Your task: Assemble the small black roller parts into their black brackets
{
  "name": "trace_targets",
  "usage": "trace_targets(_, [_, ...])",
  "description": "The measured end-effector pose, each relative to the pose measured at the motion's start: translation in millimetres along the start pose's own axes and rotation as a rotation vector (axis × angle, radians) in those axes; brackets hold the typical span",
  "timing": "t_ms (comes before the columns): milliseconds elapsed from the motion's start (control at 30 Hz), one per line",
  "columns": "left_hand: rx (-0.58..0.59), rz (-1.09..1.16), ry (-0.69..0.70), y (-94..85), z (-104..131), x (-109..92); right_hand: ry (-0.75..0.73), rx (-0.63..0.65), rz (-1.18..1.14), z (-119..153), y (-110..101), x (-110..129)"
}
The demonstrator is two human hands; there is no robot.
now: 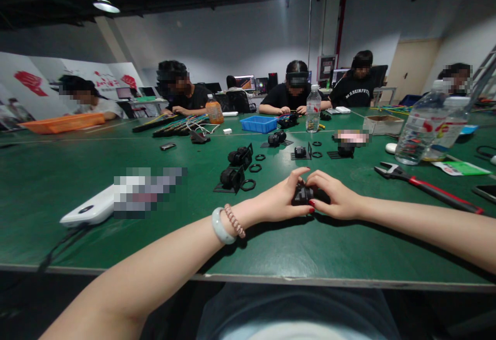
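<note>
A small black part (303,194) is held low over the green table (271,252), between my two hands. My left hand (284,198) has its thumb and fingers closed round the part's left side. From the right, my right hand (333,195) grips the same part with thumb and fingertips. Beyond my left hand lie black assemblies with plates (231,177) and several black rings, one ring (248,185) nearest. More black assemblies (300,152) rest farther back. My fingers partly hide the held part.
Red-handled pliers (437,190) lie at right, with plastic bottles (420,128) behind. A white power bank (95,205) with a cable is at left. A blue tray (259,124), a cardboard box (383,124) and an orange tray (64,123) stand farther back. Several people sit across the table.
</note>
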State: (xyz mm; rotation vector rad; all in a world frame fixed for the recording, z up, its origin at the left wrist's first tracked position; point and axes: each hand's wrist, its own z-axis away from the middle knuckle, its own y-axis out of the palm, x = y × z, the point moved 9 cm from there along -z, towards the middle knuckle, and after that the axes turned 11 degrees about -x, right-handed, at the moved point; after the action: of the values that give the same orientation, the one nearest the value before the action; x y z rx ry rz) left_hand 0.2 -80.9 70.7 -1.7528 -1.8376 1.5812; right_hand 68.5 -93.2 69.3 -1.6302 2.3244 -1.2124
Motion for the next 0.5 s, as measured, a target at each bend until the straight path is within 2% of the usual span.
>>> trace_targets(500, [0.012, -0.009, 0.001, 1.2, 0.6, 1.3, -0.016, -0.007, -0.002, -0.5, -1.0, 1.3])
